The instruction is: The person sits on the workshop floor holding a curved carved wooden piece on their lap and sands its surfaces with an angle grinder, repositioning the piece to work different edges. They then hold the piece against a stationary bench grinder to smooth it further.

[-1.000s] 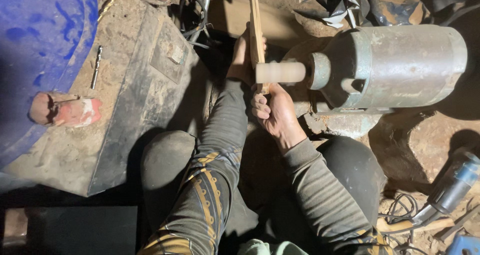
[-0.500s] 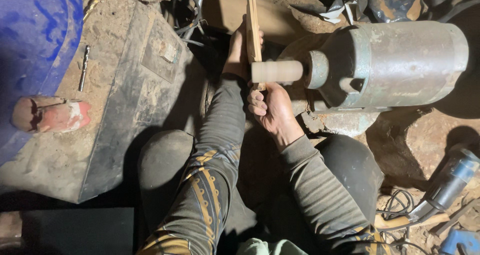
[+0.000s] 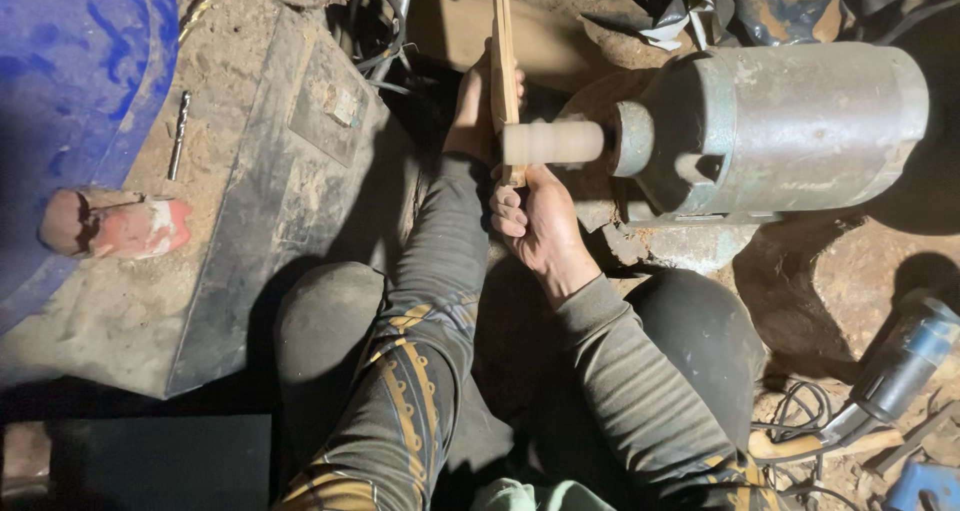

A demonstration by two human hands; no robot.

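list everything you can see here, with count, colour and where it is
wooden strip: 1, light tan, top centre, held against the cylinder
sanding cylinder: 1, pale cream, on the motor's shaft, centre
motor: 1, grey metal, upper right
drill bit: 1, dark metal, on the dirt at upper left
blue sheet: 1, blue, left edge
red and white object: 1, left, kind unclear
dark flat board: 1, grey-black, left of centre
power tool: 1, grey and blue, lower right, with cable
crumpled sheeting: dark, top right
left hand: 1, grip on the strip beyond the cylinder
right hand: 1, grip on the strip's near end
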